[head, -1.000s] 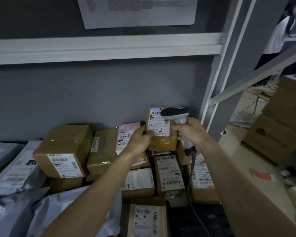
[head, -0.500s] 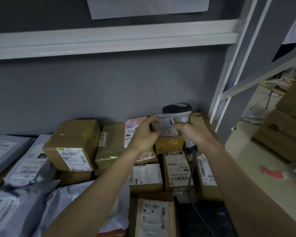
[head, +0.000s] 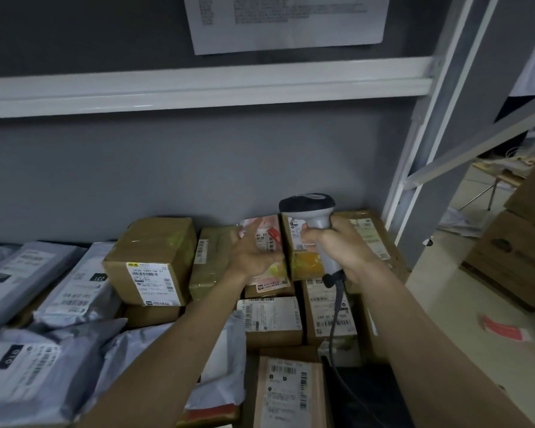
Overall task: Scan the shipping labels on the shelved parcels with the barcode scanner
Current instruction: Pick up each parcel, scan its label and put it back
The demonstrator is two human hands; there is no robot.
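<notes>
My right hand point(head: 345, 250) grips the handle of the grey barcode scanner point(head: 308, 206), whose head points left and whose cable hangs down. Just behind the scanner a small brown box point(head: 305, 262) with a white label stands on the stacked parcels by the wall. My left hand point(head: 254, 256) is spread open in front of a pink-printed parcel point(head: 274, 268) left of that box, fingers near its label. I cannot tell whether the hand touches it.
A large labelled box point(head: 155, 257) and an olive taped box point(head: 210, 257) sit to the left, with grey poly mailers point(head: 74, 282) beyond. More labelled boxes point(head: 272, 322) lie in front. A white shelf rail point(head: 198, 88) runs overhead; an upright post point(head: 414, 168) stands at right.
The small brown box, held up before the scanner by my left hand, came down onto the stack. My left hand let go and moved left to the pink parcel.
</notes>
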